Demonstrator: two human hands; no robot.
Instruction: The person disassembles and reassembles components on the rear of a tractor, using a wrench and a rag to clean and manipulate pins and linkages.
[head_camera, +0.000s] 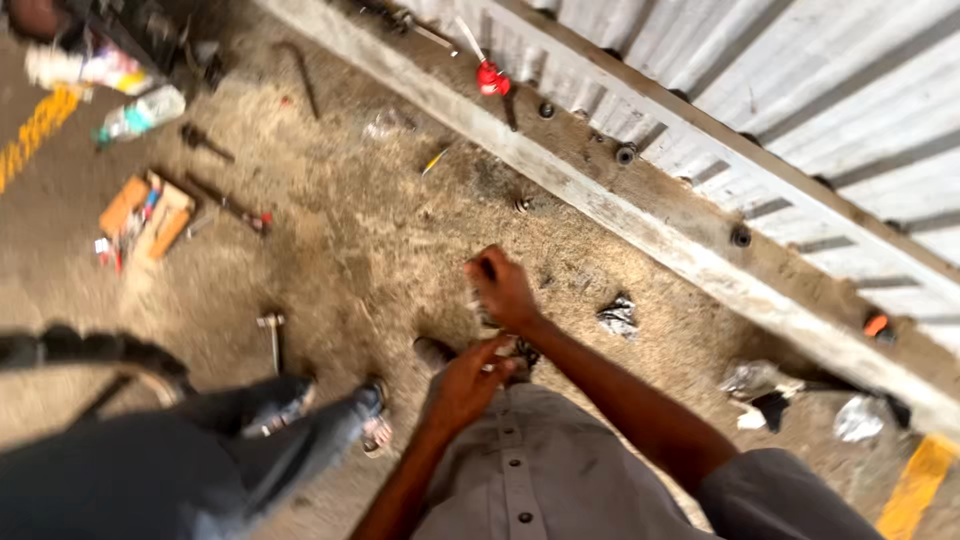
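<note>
My right hand (503, 290) is raised in front of my grey buttoned shirt (520, 470), its fingers curled around something small and blurred. Just below it, my left hand (462, 385) pinches a small dark-and-pale part (505, 352) that hangs between the two hands. Motion blur hides what the part is. Both hands are over sandy, dirty ground (380, 240).
Another person's legs in dark jeans (250, 440) stand at lower left beside a tyre (90, 350). A hammer (272, 335), rods, a bottle (140, 115) and an orange box (145, 215) lie on the ground. A concrete ledge (640, 215) with a red item (490, 78) runs under a corrugated metal wall (820, 90). Crumpled foil (620, 316) lies nearby.
</note>
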